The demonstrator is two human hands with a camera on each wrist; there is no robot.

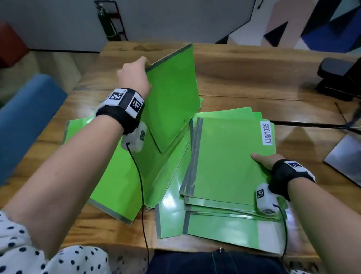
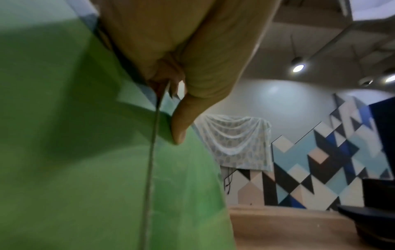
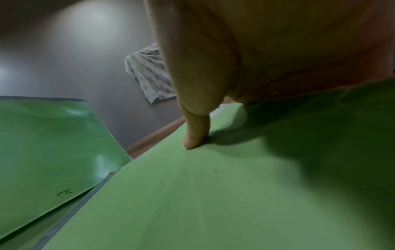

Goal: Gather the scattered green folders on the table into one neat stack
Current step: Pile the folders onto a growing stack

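Observation:
Several green folders with grey spines lie scattered on the wooden table (image 1: 246, 72). My left hand (image 1: 141, 63) pinches the top corner of one green folder (image 1: 171, 98) and holds it tilted up on edge above the left pile (image 1: 118, 186). In the left wrist view the thumb (image 2: 181, 125) and fingers clamp that folder (image 2: 64, 160) at its edge. On the right is a rough stack (image 1: 225, 161) whose top folder carries a white SECURITY label (image 1: 267, 133). My right hand (image 1: 263, 160) holds the stack's right edge. Its thumb (image 3: 196, 135) presses on the top folder (image 3: 192, 203), and its fingers are hidden underneath.
A black desk device (image 1: 333, 77) and a dark cable (image 1: 318, 124) sit at the table's right back. A shiny grey plate (image 1: 352, 165) lies at the right edge. A blue seat (image 1: 17, 129) stands left of the table. More folders (image 1: 216, 227) reach the near table edge.

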